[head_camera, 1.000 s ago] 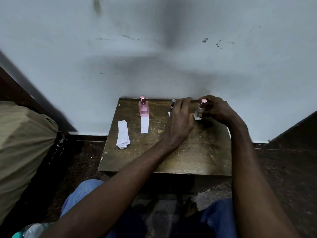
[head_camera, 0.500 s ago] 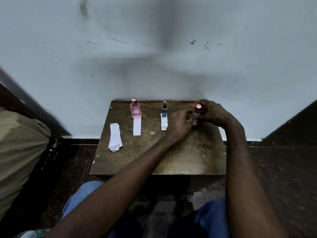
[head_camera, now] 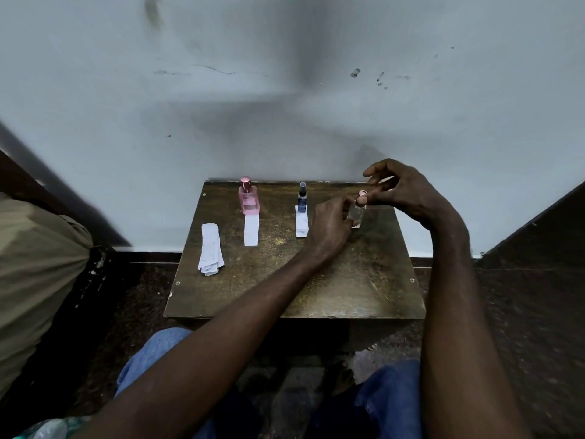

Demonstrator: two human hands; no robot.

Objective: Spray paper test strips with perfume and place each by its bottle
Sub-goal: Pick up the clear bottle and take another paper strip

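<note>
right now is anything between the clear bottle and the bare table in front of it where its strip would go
Nothing visible does. The table in front of the clear bottle is bare; the left hand holds the bottle.

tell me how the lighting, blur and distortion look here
Head view: dim, flat light; broad soft shadow on the pale wall; wide-angle bending at the edges; left hand and right hand slightly blurred; small clear glass bottle hard to make out.
</note>
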